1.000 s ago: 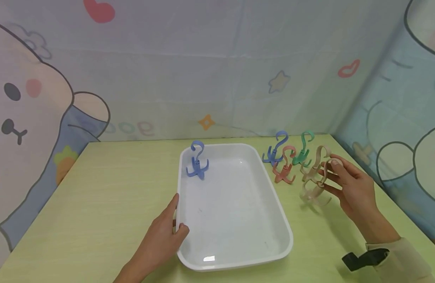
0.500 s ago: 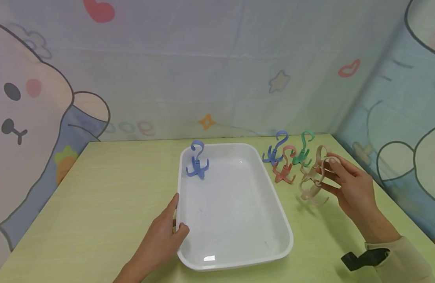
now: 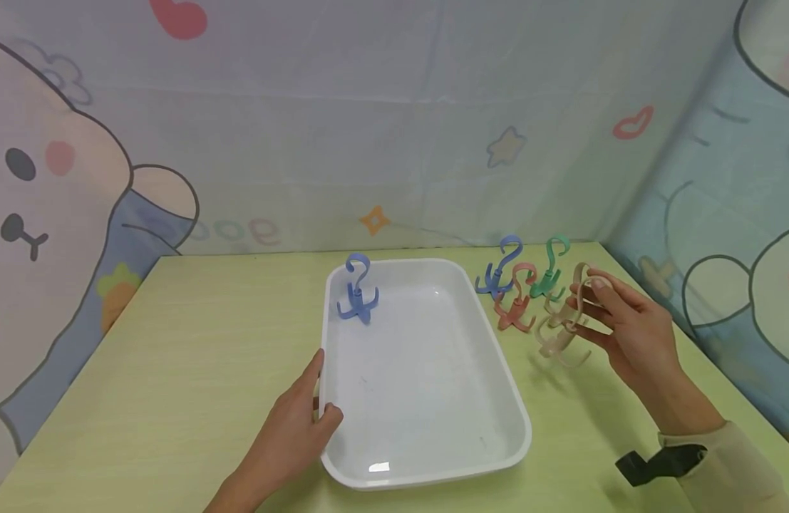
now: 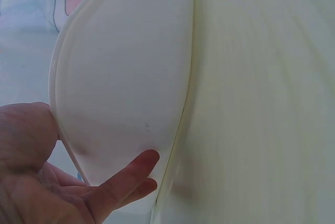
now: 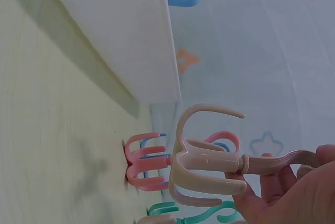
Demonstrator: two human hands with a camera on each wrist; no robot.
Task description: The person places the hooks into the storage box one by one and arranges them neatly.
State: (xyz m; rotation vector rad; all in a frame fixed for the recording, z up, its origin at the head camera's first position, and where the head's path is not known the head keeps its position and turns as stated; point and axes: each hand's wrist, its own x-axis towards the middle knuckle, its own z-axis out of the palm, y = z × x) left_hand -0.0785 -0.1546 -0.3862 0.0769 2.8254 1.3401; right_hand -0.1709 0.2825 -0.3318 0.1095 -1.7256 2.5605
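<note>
Pale green, the desk [image 3: 208, 342] carries a white tray [image 3: 420, 377], its left side gripped by the left hand [image 3: 296, 422]. At right, the right hand [image 3: 641, 338] pinches a raised beige hook [image 5: 209, 160] near a red hook [image 3: 514, 314], green hook [image 3: 547, 284] and blue hook [image 3: 494, 282]; another blue hook [image 3: 358, 308] stands far left inside.

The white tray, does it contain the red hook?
No: the red hook stands on the table, right of the white tray, which holds only a blue hook.
</note>
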